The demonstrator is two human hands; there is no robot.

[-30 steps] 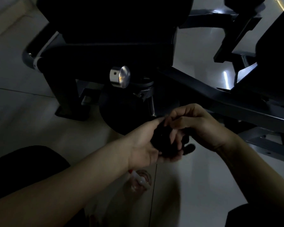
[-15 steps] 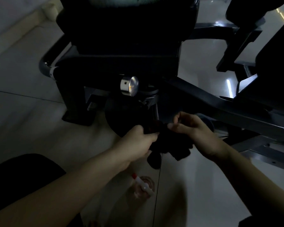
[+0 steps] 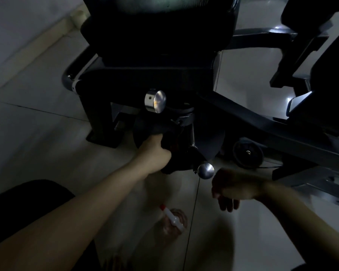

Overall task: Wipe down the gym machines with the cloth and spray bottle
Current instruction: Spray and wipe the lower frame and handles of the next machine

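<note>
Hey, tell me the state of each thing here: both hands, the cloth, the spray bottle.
left hand: grips the cloth against the machine.
cloth: bunched in the left hand.
right hand: empty, fingers hanging loose.
spray bottle: upright on the floor, untouched.

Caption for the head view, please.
Left hand holds a dark cloth against the gym machine; right hand hangs free; spray bottle on the floor.

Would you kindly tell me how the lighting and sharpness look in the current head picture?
Head view: very dim, so the black cloth in the left hand merges with the dark machine; the right hand is motion-blurred; glare shines off the floor at right; the metal knob catches a highlight.
</note>
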